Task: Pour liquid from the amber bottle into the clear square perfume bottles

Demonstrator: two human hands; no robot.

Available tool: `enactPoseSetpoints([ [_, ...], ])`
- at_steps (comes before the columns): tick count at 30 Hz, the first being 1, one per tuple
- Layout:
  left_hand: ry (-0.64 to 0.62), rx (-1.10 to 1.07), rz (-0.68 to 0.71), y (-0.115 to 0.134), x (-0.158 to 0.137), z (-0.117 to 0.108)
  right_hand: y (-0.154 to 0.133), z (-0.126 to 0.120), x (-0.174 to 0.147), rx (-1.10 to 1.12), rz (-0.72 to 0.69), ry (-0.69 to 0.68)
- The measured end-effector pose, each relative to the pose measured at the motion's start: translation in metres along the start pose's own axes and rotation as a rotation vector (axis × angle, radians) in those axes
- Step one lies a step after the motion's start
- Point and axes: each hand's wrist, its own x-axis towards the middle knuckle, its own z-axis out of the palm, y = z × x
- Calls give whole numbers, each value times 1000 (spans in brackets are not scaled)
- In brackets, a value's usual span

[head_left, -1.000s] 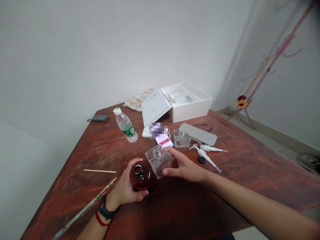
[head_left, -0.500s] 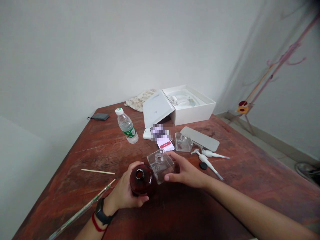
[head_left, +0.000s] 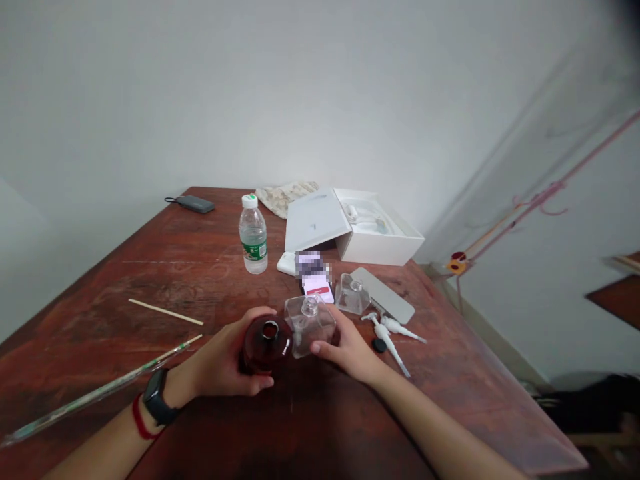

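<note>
Down near the front edge of the reddish-brown wooden table [head_left: 210,267], the left hand [head_left: 225,363] is wrapped around a round dark amber glass bottle [head_left: 263,347], fingers curled under its near side and thumb over the far side. The bottle stands upright with an open, capless neck, and its glass is deep brown-red with a small bright glint on the right shoulder. The right hand [head_left: 347,350] grips a clear square glass bottle [head_left: 309,325], thumb at the far edge and fingers closed along the near side. This bottle is colourless, flat-sided with a short round neck, also uncapped, and it sits tilted, touching the amber bottle's right side.

Just beyond the hands lie a second clear glass bottle [head_left: 351,295], a phone with a red and white screen [head_left: 318,289], two white pump dispensers with long tubes [head_left: 390,331] and a small black cap [head_left: 379,345]. Farther back stand a plastic water bottle with a green label [head_left: 253,235] and an open white cardboard box [head_left: 370,230]. A thin wooden stick [head_left: 165,312] and a long glass rod [head_left: 100,393] lie to the left.
</note>
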Motion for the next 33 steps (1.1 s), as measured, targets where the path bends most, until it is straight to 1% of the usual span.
enactPoseSetpoints([
  [5, -6, 11, 49, -6, -1, 2, 1, -2, -1, -62, 11, 18],
  [10, 0, 19, -18, 0, -1, 2, 5, -3, -1, -91, 20, 30],
  [15, -37, -7, -2, 5, 1, 0, 7, -5, -2, -98, 28, 40],
  [22, -27, -8, -58, 13, 3, -1, 4, -4, -2, -100, 23, 40],
  [33, -15, -16, -24, 14, 3, -2, 1, -2, -2, -123, 23, 46],
])
